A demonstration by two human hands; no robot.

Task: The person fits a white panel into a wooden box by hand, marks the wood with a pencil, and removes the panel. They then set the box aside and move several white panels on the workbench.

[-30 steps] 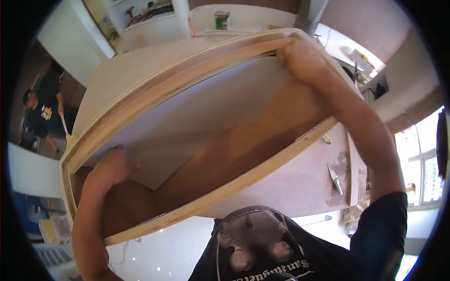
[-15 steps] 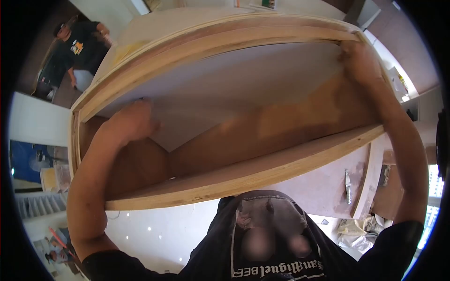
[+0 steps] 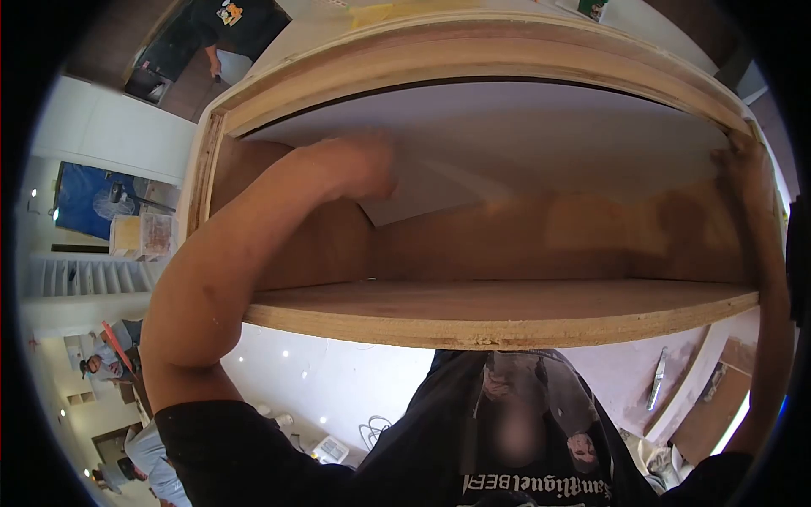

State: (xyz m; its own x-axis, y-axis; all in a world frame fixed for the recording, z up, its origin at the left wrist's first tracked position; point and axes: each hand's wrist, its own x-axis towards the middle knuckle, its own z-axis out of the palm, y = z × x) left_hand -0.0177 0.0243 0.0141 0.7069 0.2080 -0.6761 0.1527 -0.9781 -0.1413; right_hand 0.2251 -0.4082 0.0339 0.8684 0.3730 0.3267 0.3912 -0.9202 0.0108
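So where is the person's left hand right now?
In the head view, the left hand is up inside the long open plywood box, left of the middle, against its white back panel.

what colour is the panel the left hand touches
White, the panel under the left hand; the head view shows it best.

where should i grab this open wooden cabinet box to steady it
Grip the two short end walls, reaching in from the open face: the cabinet box is wide and hollow, and its white back panel offers no edge. The right hand is on one.
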